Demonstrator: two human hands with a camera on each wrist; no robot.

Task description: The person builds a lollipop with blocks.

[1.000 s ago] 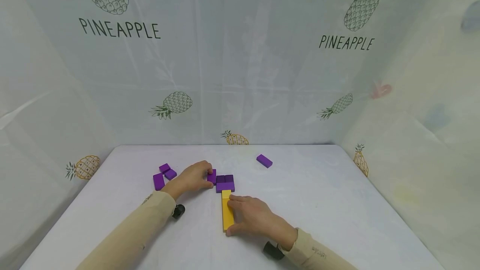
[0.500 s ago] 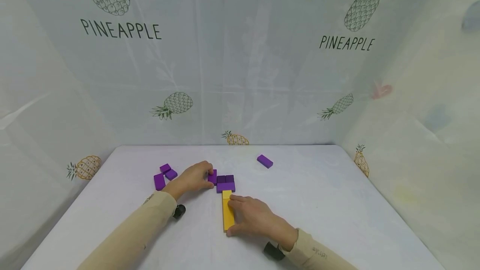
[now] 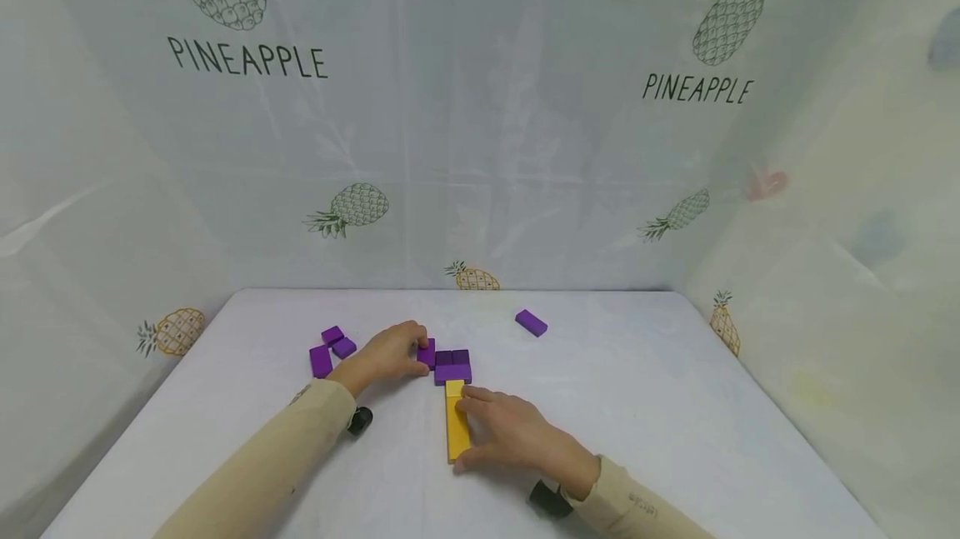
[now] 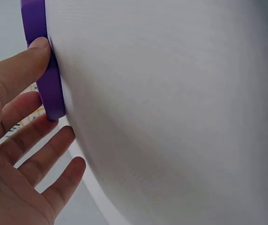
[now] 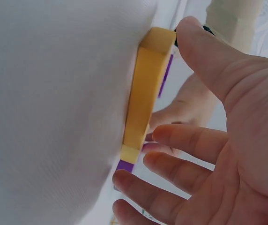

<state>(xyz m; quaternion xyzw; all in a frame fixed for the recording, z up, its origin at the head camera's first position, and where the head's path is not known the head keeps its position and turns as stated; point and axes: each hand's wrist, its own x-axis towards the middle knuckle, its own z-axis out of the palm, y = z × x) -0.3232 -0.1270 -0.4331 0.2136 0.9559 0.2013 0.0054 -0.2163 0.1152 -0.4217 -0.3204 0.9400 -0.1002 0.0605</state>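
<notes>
My left hand (image 3: 388, 351) pinches a purple rectangular block (image 3: 429, 356) between thumb and fingers, with its other fingers spread in the left wrist view. That block lies beside a long purple block (image 3: 453, 376) with two dark purple squares (image 3: 452, 357) behind it. Nearer to me, a long yellow block (image 3: 457, 435) runs lengthwise, a small lighter yellow block (image 3: 454, 389) at its far end, right by the purple group. My right hand (image 3: 513, 431) holds the yellow block from the right, thumb at the near end and forefinger toward the far end.
Left on the white table (image 3: 637, 439) lie three loose purple blocks, a larger one (image 3: 320, 361) and two smaller ones (image 3: 332, 335). Another purple block (image 3: 531, 322) lies alone toward the back right. A pineapple-print curtain (image 3: 480, 147) hangs round the back and sides.
The view shifts very slightly. Both hands and all the blocks keep their places.
</notes>
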